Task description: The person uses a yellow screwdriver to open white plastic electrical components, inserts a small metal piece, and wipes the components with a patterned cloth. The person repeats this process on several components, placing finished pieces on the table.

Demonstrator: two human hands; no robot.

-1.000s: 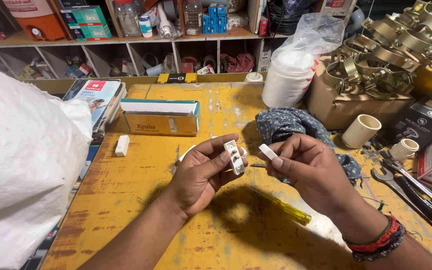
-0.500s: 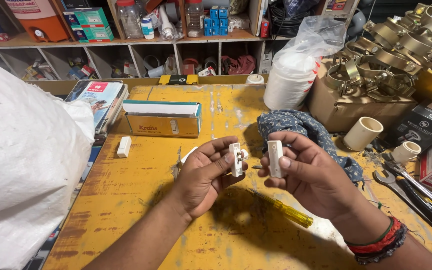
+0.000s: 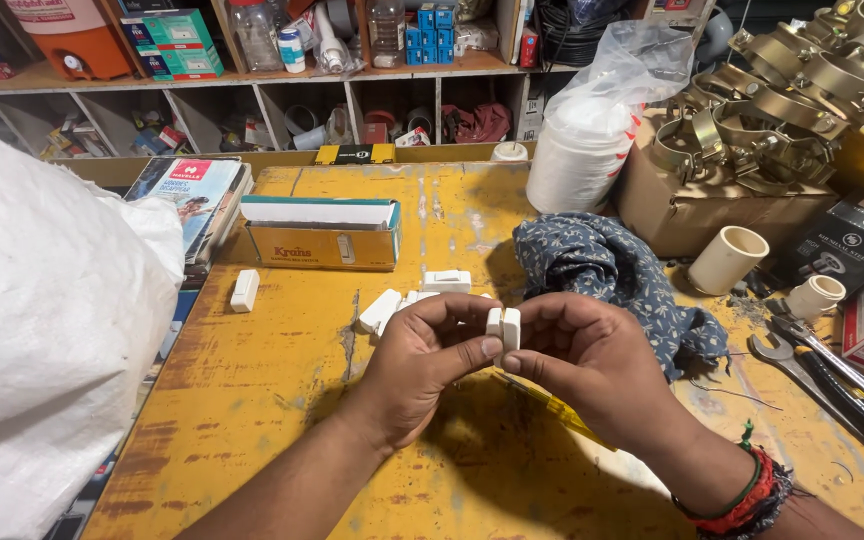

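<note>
My left hand (image 3: 422,365) and my right hand (image 3: 592,360) meet over the yellow worktable (image 3: 252,400). Each pinches a small white plastic piece (image 3: 503,329), and the two pieces are pressed side by side between my fingertips. Several more white plastic pieces (image 3: 384,308) lie on the table just beyond my left hand, one (image 3: 447,281) a little farther back. Another white piece (image 3: 244,290) lies alone to the left. A yellow-handled tool (image 3: 562,415) lies under my right hand, mostly hidden.
An open yellow and teal carton (image 3: 320,233) stands behind the pieces. A blue patterned cloth (image 3: 602,270) lies at the right, a big white sack (image 3: 42,350) at the left. Spanners (image 3: 832,385), cream pipe fittings (image 3: 727,260), boxes and a bagged white stack (image 3: 582,150) crowd the right.
My hands have come together and lowered slightly. The two white pieces, held apart before, are now pressed against each other.
</note>
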